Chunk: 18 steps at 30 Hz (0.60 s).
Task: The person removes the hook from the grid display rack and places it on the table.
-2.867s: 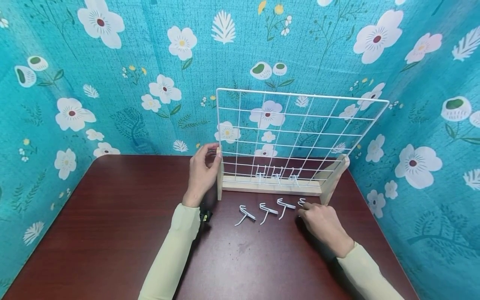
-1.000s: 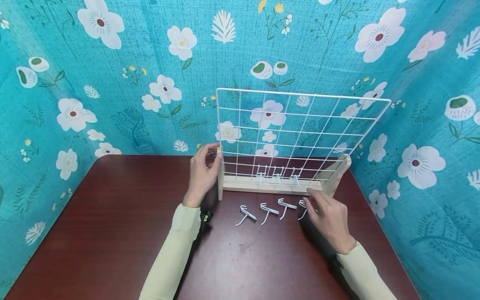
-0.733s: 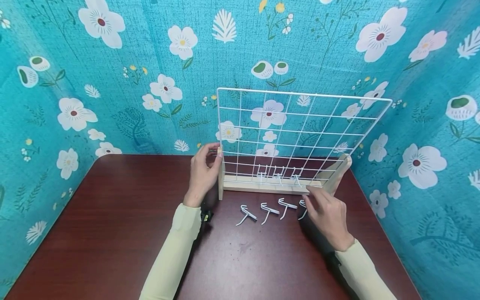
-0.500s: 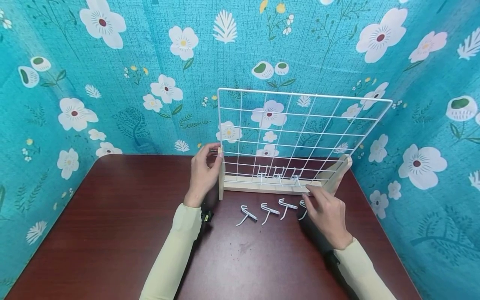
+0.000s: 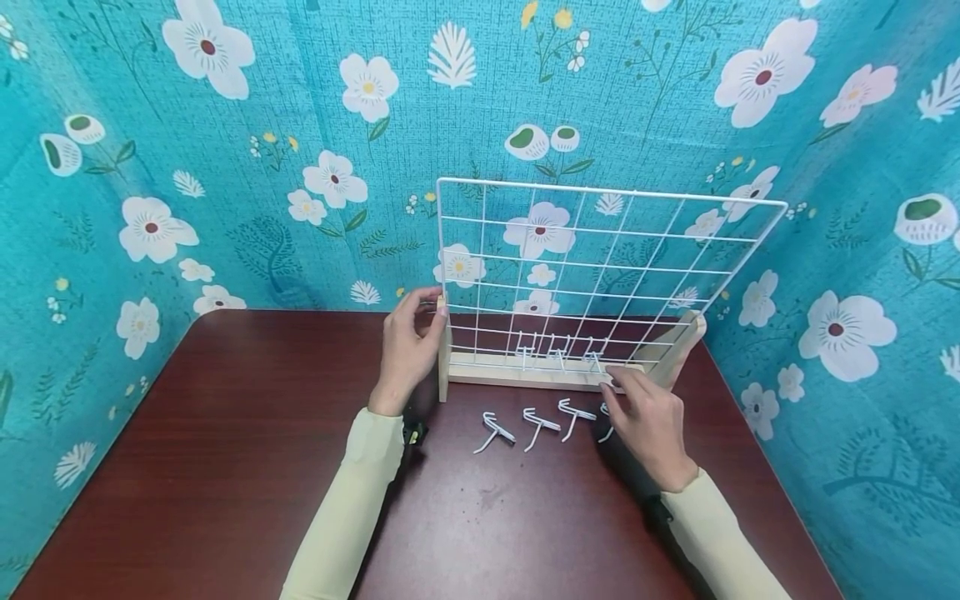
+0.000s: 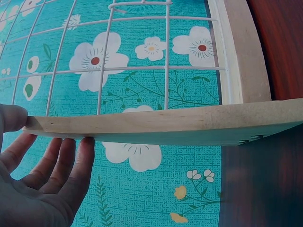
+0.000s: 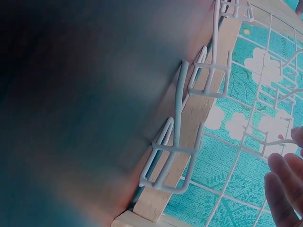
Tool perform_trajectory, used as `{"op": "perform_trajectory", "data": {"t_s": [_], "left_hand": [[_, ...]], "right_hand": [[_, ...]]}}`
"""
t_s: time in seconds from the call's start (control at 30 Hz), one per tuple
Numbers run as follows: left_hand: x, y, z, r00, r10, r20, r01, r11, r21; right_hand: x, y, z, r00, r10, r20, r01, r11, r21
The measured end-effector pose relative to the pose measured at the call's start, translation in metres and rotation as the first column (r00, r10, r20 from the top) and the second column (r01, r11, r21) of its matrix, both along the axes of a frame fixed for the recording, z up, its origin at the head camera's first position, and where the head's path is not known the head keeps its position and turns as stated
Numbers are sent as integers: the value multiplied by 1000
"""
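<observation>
A white wire grid rack (image 5: 585, 190) stands on a wooden base with wooden side pieces. My left hand (image 5: 408, 354) holds its left wooden side (image 6: 142, 124), thumb on one face and fingers on the other. Three white wire hooks (image 5: 557, 358) hang low on the grid. By the rightmost hung one is my right hand (image 5: 648, 421), thumb and forefinger apart. In the right wrist view, its fingertips (image 7: 284, 189) are close to a hung hook's prong (image 7: 279, 142); whether they touch is unclear. Loose hooks (image 5: 540, 425) lie in a row before the rack, the rightmost partly hidden.
The dark red-brown table (image 5: 262, 467) extends left and forward of the rack. A blue floral curtain (image 5: 285, 125) hangs close behind the table and along its sides. Black wrist devices (image 5: 412, 432) are on both forearms.
My right hand has risen off the rightmost loose hook and moved up and left toward the hung hooks. The left hand keeps its hold on the rack's side.
</observation>
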State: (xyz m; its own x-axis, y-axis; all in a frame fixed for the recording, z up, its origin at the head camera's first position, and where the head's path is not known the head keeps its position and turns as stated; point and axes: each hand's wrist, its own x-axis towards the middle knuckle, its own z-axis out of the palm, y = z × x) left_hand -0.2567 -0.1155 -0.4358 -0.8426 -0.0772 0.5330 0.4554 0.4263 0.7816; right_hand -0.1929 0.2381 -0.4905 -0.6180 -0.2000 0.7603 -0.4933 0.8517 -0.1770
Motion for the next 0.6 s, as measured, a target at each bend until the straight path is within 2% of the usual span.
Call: {"op": "perform_trajectory", "data": {"t_s": [0.6], "left_hand": [[-1, -1, -2, 1000, -7, 0, 7, 1000, -2]], "right_hand": [[-9, -5, -1, 1000, -7, 30, 6, 1000, 30]]}}
